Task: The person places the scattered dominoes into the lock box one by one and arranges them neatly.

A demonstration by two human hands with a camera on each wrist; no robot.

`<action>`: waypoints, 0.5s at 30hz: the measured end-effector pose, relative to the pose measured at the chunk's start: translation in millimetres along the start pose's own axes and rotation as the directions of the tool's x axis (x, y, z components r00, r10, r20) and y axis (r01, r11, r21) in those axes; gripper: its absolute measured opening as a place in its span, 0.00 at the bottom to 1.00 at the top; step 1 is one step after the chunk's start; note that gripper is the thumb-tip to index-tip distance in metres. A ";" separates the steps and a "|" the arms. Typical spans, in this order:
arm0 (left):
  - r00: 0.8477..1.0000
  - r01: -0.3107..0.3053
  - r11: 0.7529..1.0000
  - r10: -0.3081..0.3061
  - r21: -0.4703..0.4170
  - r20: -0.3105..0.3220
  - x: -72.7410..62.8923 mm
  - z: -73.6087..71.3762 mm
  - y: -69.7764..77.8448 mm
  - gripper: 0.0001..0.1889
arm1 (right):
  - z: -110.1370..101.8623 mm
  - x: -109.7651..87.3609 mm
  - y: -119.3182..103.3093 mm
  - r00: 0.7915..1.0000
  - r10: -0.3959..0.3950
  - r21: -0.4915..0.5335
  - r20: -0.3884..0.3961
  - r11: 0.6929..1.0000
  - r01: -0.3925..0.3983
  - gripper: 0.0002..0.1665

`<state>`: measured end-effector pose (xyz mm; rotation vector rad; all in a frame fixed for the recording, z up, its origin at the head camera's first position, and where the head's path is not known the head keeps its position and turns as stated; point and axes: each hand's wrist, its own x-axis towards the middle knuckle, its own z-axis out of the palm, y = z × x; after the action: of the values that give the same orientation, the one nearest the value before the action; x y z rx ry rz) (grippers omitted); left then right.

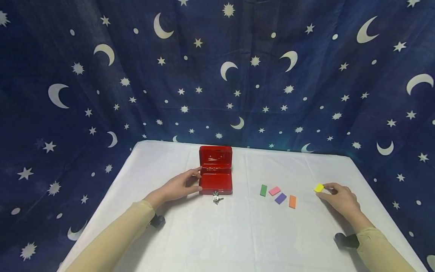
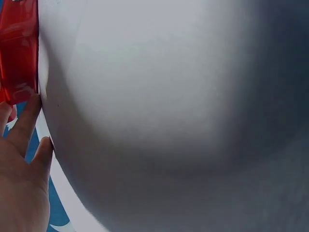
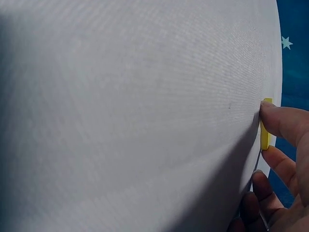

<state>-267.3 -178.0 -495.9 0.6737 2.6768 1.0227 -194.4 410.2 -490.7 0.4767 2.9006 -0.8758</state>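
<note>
A small red metal cash box (image 1: 216, 180) stands with its lid (image 1: 215, 156) raised and its inside bare. A lock with keys (image 1: 216, 197) hangs at its front. My left hand (image 1: 179, 184) rests against the box's left side, thumb near the front corner and fingers farther back. In the left wrist view, the fingers (image 2: 29, 118) reach the red wall (image 2: 20, 63). Over at the right, my right hand (image 1: 341, 200) pinches a yellow block (image 1: 318, 188) between thumb and fingertips. The right wrist view shows this yellow block (image 3: 266, 126) edge-on, close to the cloth.
Between the box and my right hand lie a green block (image 1: 263, 190), a pink block (image 1: 274, 191), a purple block (image 1: 280, 198) and an orange block (image 1: 292, 201). A white cloth (image 1: 217, 234) covers the table. Behind it hangs a dark blue curtain (image 1: 210, 41) with moons and stars.
</note>
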 end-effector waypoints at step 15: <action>1.000 -0.005 1.000 0.005 -0.016 0.005 -0.5 -1.2 -0.1 0.24 | 0.5 -1.1 -4.4 1.000 -0.020 -0.065 -0.024 0.998 0.018 0.43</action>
<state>-267.3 -179.1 -495.1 0.6792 2.6614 1.0415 -194.7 406.2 -488.7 0.4584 2.9497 -0.7811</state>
